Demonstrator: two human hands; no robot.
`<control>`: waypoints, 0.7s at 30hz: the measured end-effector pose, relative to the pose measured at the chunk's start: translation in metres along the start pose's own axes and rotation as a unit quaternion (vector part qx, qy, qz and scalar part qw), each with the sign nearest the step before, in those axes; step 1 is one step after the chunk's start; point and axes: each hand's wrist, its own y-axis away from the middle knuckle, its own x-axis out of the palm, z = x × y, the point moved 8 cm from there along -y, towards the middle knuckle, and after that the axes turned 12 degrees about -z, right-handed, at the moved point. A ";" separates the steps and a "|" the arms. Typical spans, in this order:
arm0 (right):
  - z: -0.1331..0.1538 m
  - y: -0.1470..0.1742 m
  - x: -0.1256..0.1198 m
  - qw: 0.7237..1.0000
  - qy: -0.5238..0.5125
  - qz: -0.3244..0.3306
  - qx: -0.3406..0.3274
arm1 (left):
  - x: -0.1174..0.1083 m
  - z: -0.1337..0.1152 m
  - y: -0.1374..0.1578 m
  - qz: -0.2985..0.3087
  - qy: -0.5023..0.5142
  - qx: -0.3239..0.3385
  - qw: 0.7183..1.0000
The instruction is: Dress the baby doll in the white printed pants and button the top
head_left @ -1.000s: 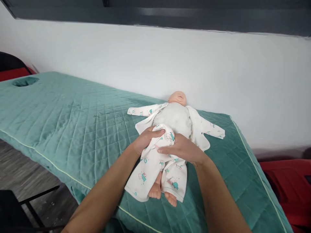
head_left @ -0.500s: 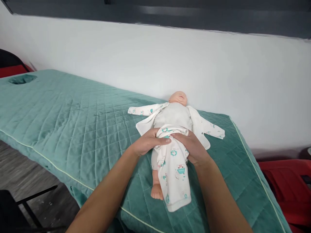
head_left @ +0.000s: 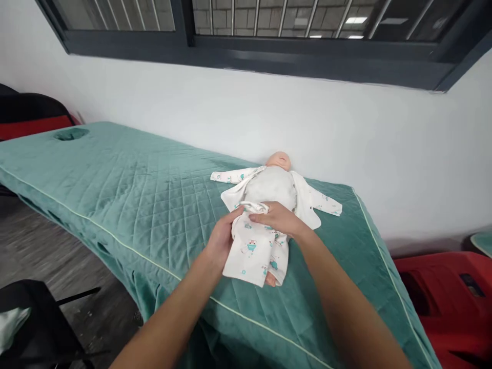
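A baby doll (head_left: pixel 269 185) lies on its back on the green quilted bed cover (head_left: pixel 169 205), head toward the wall. Its white printed jacket (head_left: pixel 305 202) is spread open under it, sleeves out to both sides. Over its lower body are white printed baby pants (head_left: pixel 249 246). My left hand (head_left: pixel 222 236) grips the left side of their waistband. Closed on the waistband's right part is my right hand (head_left: pixel 280 218). One pant leg lies flat toward me; from the other, toes of a foot (head_left: pixel 270 279) peek out. The other foot is hidden.
A white wall with a dark-framed window (head_left: pixel 246 54) stands behind the bed. Toward the left end, the cover has a face hole (head_left: pixel 72 134). A black chair (head_left: pixel 34 318) is at lower left, a red plastic object (head_left: pixel 449 302) at right.
The pants have shifted left, and a foot now shows at the right pant leg's end. The bare left foot seen earlier is now covered. My view has tilted up, showing the window.
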 end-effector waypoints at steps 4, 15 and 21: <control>0.002 0.000 0.010 0.974 0.214 -0.015 -0.073 | -0.017 0.017 0.048 -0.081 0.085 0.063 0.991; 0.003 0.015 0.016 0.923 0.370 0.003 -0.111 | -0.067 0.075 0.091 -0.202 0.081 0.115 0.969; 0.002 0.022 0.022 0.914 0.382 0.050 -0.125 | -0.108 0.063 0.087 -0.219 -0.133 0.220 0.941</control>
